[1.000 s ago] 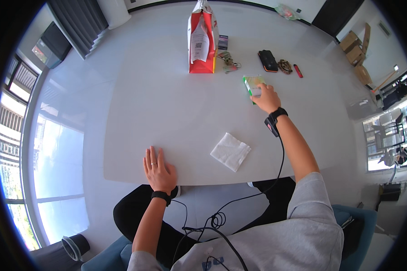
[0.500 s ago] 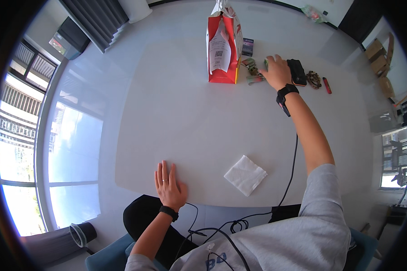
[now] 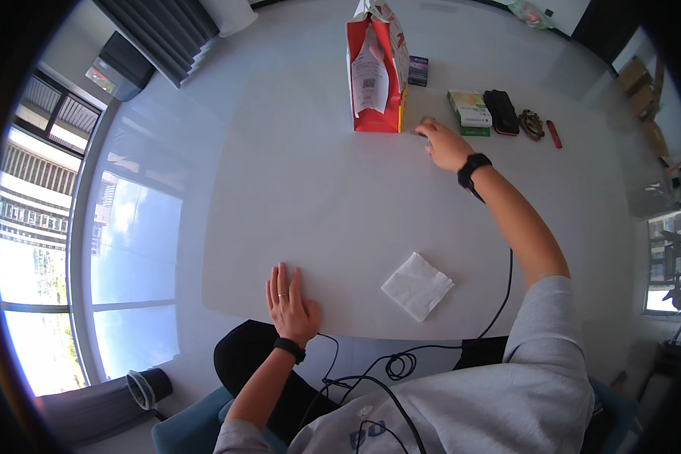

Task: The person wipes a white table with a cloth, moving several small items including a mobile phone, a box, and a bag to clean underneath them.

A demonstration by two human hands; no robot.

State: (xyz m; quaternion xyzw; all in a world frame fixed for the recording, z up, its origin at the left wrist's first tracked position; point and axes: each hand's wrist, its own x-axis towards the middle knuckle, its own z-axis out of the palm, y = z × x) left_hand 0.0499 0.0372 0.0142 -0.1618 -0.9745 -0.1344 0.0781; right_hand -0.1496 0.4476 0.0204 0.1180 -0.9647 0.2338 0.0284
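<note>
My left hand [image 3: 293, 312] lies flat with fingers stretched on the table's near edge, holding nothing. My right hand [image 3: 446, 145] reaches over the far part of the table, just right of a red and white paper bag [image 3: 392, 91]. Its fingers are curled together; a small dark greenish bit shows at the fingertips, mostly hidden. Beyond the hand lie a green and white box [image 3: 471, 110], a black zipped case [image 3: 501, 112], a beaded bracelet [image 3: 531, 125] and a slim red stick [image 3: 554, 135].
A folded white napkin [image 3: 418, 286] lies near the front of the white table [image 3: 318, 204]. A dark small box [image 3: 418, 71] stands behind the bag. A black cable [image 3: 499, 306] runs over the table's near right edge. A bin [image 3: 145, 388] stands lower left.
My right hand has drawn back toward me and left, uncovering the green and white box. The green-brown patterned item beside the bag has left its spot. My left hand stays flat.
</note>
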